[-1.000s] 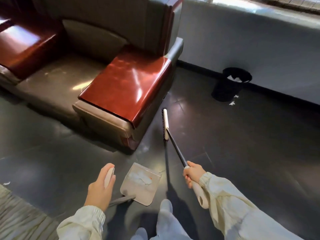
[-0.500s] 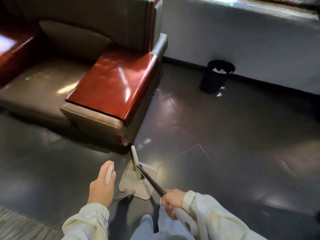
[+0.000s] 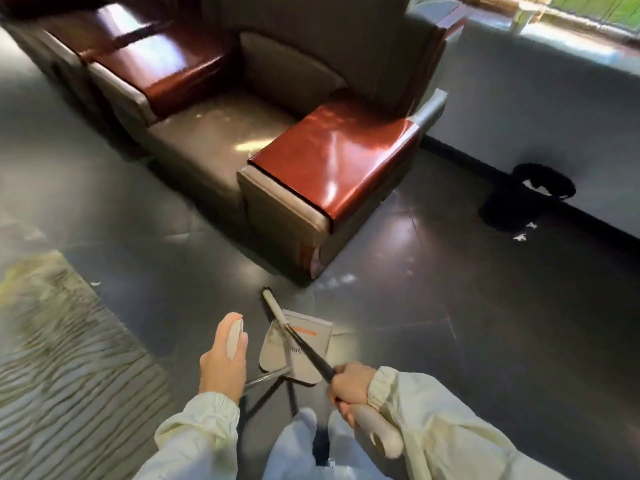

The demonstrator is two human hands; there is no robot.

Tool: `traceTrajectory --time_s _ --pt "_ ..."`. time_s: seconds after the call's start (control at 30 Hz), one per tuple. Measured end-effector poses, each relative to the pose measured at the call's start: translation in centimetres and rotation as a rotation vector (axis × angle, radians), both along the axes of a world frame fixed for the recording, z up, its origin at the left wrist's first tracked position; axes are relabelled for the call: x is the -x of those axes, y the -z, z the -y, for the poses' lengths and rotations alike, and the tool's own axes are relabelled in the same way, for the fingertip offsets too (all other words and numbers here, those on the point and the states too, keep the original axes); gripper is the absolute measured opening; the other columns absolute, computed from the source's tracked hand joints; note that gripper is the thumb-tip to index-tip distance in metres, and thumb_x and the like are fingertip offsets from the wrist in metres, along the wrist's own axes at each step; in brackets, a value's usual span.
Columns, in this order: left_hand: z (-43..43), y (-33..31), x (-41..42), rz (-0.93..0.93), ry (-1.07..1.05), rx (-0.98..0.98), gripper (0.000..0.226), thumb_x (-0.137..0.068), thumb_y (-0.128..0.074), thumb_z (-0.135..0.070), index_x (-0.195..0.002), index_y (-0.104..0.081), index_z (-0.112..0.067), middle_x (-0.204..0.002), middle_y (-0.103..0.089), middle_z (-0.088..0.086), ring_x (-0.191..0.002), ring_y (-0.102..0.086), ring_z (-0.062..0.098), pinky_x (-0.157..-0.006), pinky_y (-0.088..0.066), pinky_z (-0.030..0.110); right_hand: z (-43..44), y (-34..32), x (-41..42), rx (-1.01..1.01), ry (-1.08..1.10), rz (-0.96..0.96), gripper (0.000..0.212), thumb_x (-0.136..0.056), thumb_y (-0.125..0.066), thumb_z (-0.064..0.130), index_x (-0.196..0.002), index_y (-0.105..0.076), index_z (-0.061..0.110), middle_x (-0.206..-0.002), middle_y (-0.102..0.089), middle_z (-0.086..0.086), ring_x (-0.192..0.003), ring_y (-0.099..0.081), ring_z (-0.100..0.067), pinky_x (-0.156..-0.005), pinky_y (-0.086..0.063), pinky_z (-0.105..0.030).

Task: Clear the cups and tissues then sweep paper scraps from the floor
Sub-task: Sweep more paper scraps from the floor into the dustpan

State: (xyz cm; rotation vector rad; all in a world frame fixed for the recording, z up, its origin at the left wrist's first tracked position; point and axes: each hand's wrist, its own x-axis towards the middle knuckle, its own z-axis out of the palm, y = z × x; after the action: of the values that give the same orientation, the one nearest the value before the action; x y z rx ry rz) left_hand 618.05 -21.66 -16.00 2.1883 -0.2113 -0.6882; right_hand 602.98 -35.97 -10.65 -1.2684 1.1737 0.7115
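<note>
Between the left hand (image 3: 221, 365) and right hand (image 3: 349, 386), the grey-beige dustpan (image 3: 320, 344) bears one orange stripe. The broom (image 3: 317, 360) has a black shaft and a cream head and grip. Left of the left hand, the rug (image 3: 69, 358) shows wavy grey-olive ridges. Beyond both hands are glossy red-brown armrests (image 3: 332, 168), a dark grey floor (image 3: 485, 323) and a black bin (image 3: 523, 199).

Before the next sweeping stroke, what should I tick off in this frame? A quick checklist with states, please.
1. Grip of left hand on the handle of the dustpan: ok.
2. Grip of right hand on the broom: ok.
3. Broom head at the dustpan: ok, it lies across the pan's left side.
4. No paper on the floor: not ok; white scraps lie beside the black bin, another by the rug.
5. Swept paper inside the dustpan: cannot tell, blurred.
</note>
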Motion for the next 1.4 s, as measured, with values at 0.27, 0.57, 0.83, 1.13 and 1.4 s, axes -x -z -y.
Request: traceTrajectory --time_s 0.27,0.57,0.83,1.13,1.4 --pt "-7.3 -1.7 -4.8 0.161 -0.382 0.007 0.026 -0.094 -0.046 -0.036 -0.111 -0.048 -0.055 -0.088 -0.057 0.003 -0.077 -0.053 0.027 -0.068 -0.050 0.043 -0.4 -1.0 -9.8 -0.152 -0.114 0.074 0.018 -0.088 -0.041 -0.003 -0.096 -0.052 0.008 -0.037 -0.040 0.000 -0.027 -0.037 -0.007 -0.033 -0.034 -0.013" --pt "-14.7 -0.8 -17.8 0.247 -0.729 0.086 0.035 -0.095 -0.053 -0.019 -0.124 -0.053 -0.038 -0.112 -0.063 0.018 -0.096 -0.059 0.042 -0.082 -0.051 0.059 -4.4 -0.4 -30.3 -0.234 -0.154 0.151 0.021 -0.093 -0.045 0.001 -0.103 -0.051 0.018 -0.037 -0.046 0.002 -0.026 -0.039 -0.006 -0.032 -0.035 -0.012" --pt "-16.8 -1.0 -29.5 0.165 -0.857 0.181 0.036 -0.094 -0.055 -0.012 -0.128 -0.054 -0.022 -0.116 -0.057 0.033 -0.107 -0.055 0.048 -0.091 -0.045 0.062 -7.1 0.5 -46.9 -0.151 -0.326 0.221 0.064 -0.090 -0.044 -0.004 -0.147 -0.025 0.018 -0.047 -0.042 -0.004 -0.030 -0.038 -0.008 -0.033 -0.037 -0.015" --pt "-13.2 1.1 -43.8 0.184 -1.003 0.121 0.036 -0.094 -0.054 -0.011 -0.128 -0.053 -0.024 -0.113 -0.061 0.028 -0.104 -0.056 0.047 -0.089 -0.048 0.057 -4.8 5.7 -66.9 0.101 -0.831 0.257 0.047 -0.092 -0.042 0.006 -0.139 -0.040 0.013 -0.062 -0.046 -0.009 -0.046 -0.042 -0.017 -0.045 -0.045 -0.028" --pt "-10.2 2.5 -55.3 0.170 -1.123 -0.067 0.034 -0.094 -0.055 -0.019 -0.126 -0.055 -0.028 -0.117 -0.060 -0.009 -0.112 -0.056 0.020 -0.093 -0.035 0.023 -3.1 8.2 -85.3 0.210 -1.277 0.242 0.045 -0.087 -0.048 0.004 -0.129 -0.048 0.018 -0.062 -0.049 -0.007 -0.043 -0.045 -0.017 -0.036 -0.041 -0.021"
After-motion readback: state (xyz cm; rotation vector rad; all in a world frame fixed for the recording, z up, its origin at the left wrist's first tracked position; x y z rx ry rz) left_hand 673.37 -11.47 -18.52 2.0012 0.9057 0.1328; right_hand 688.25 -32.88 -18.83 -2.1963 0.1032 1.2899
